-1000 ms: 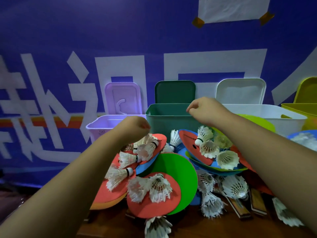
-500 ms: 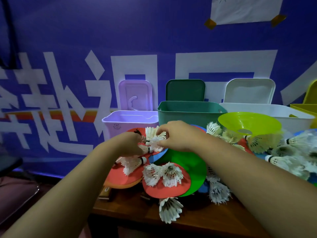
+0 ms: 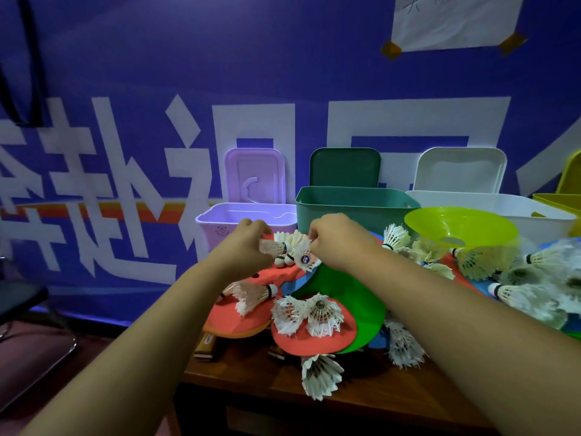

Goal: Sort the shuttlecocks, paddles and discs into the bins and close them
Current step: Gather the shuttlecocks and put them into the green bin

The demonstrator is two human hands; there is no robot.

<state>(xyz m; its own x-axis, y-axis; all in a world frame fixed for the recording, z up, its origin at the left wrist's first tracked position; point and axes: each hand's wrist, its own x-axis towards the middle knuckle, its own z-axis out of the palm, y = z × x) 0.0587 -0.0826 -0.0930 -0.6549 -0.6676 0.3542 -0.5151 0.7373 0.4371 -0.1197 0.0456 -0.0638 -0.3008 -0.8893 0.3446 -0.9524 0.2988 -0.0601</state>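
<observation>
- Two shuttlecocks (image 3: 274, 247) were held: your left hand (image 3: 246, 247) gripped one, right hand (image 3: 333, 242) pinched another, over the red paddle (image 3: 283, 273) near the purple bin (image 3: 220, 231).
- Corks looked the safer hold; feathers crush.

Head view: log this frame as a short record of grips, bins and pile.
left grip: pinches a shuttlecock
right grip: pinches another shuttlecock
bins: purple bin, green bin, white bin, yellow bin, all open, lids upright behind
pile: paddles, discs, more shuttlecocks unsorted on table
</observation>
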